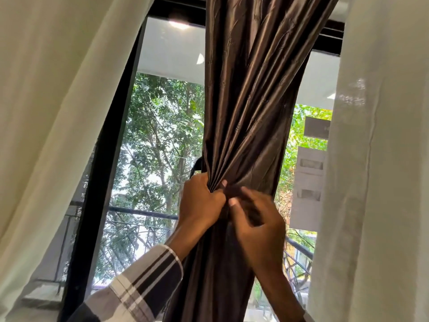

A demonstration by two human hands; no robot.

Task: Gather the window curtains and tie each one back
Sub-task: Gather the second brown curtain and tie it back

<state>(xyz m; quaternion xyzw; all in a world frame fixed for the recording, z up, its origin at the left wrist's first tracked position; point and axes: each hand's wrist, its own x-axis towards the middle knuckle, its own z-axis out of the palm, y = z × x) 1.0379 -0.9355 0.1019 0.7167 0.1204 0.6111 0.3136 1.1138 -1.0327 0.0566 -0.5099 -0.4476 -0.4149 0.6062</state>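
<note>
Two hands are working at the middle of the dark brown satin curtain, which is hanging in the centre of the window and is pinched into a narrow waist. Our left hand is gripping the gathered folds with curled fingers. At 3 o'clock from it, touching, our right hand is pinching a dark strip; we cannot tell what this strip is. Cream sheer curtains are hanging at 9 and 3 o'clock.
</note>
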